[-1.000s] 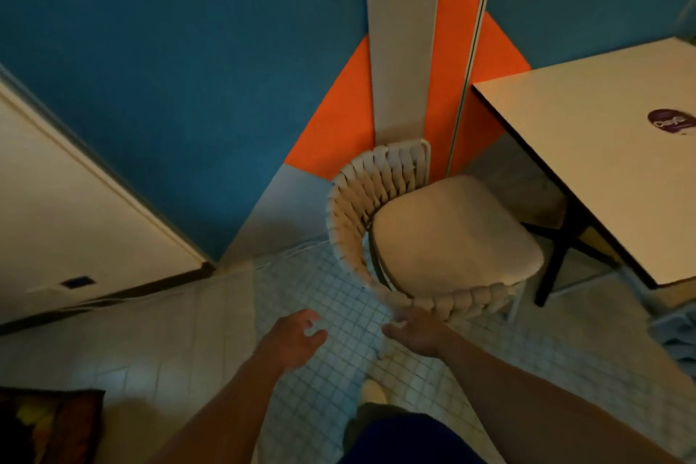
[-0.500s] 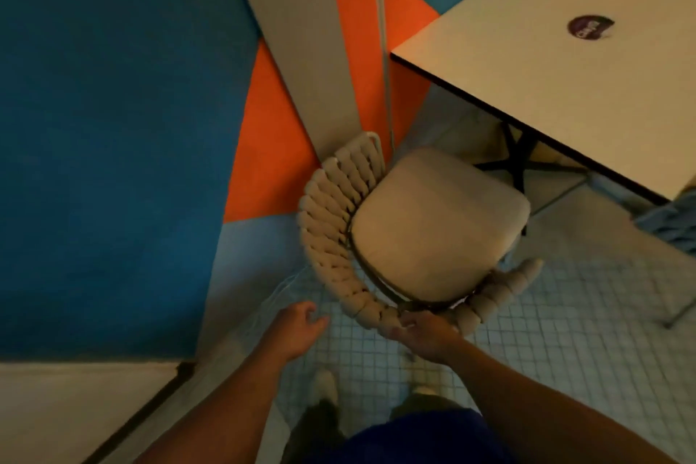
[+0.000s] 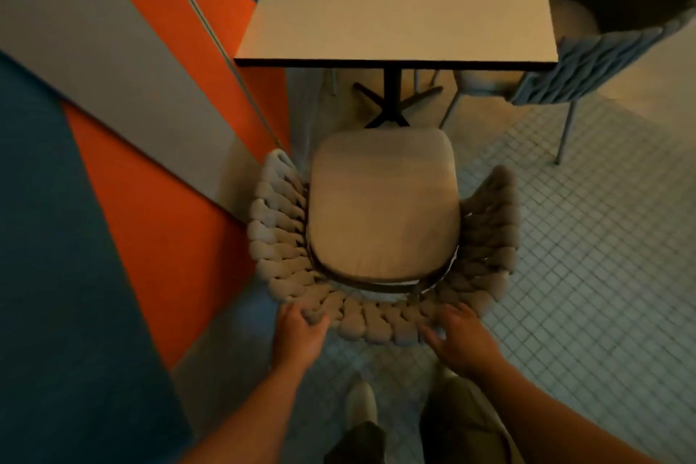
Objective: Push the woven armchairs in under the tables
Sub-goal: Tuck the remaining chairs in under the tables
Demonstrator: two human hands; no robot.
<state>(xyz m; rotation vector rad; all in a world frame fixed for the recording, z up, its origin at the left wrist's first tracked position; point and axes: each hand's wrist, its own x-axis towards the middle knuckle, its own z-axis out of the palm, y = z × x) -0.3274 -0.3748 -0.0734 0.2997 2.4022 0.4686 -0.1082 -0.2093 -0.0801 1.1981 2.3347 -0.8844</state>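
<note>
The chair (image 3: 380,226) is standing just in front of the table (image 3: 399,11), its seat not under it yet. The left hand (image 3: 299,333) is curling on the woven back; the right hand (image 3: 461,341) is lying spread against it, maybe only touching. The padded back looks soft, so pushing on its firm top rim should slide the chair.

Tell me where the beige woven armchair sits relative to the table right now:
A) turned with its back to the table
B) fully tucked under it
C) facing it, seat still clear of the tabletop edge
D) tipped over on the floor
C: the beige woven armchair faces the table, its cushion short of the near edge, with the left hand and right hand on its backrest.
</note>
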